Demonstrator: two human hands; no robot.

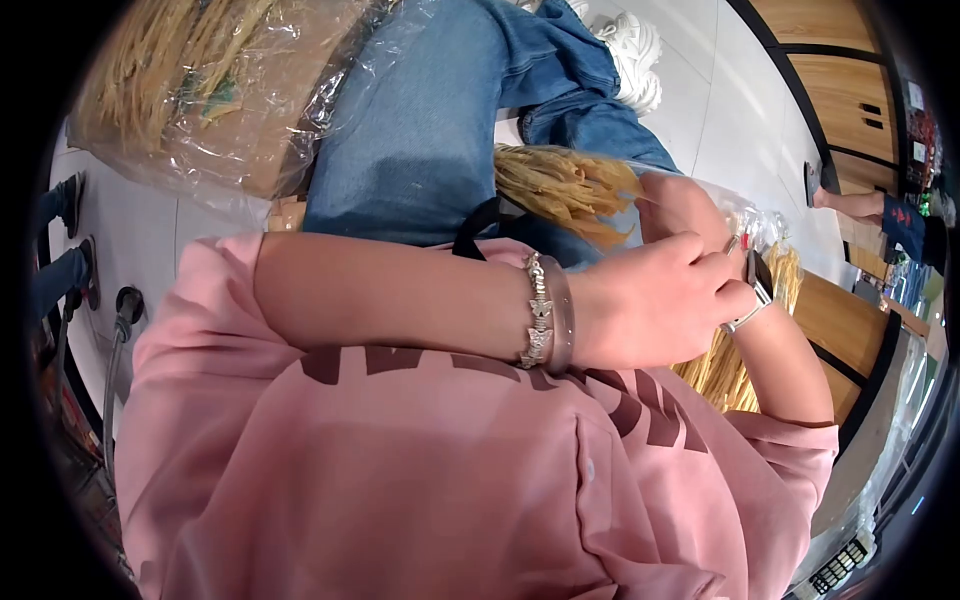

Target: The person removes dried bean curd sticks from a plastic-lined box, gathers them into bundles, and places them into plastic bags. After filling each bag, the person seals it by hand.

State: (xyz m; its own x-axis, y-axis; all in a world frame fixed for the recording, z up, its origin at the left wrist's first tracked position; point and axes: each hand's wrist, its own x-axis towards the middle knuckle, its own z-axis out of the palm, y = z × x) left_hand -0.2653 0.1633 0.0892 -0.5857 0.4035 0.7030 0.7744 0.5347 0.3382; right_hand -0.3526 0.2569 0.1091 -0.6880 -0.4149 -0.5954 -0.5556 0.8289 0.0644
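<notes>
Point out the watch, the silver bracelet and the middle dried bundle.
Watch (763, 284): head view, on its dark part.
Silver bracelet (540, 308): head view, midway along its visible beads.
Middle dried bundle (568, 190): head view, on its frayed heads.

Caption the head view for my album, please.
Left hand at the wristwatch, right hand beside a dried golden bundle.

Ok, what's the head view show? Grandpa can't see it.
A person's left hand is at the watch on the right arm; the right hand is beside dried stalks. They wear jeans and a pink shirt.
</notes>
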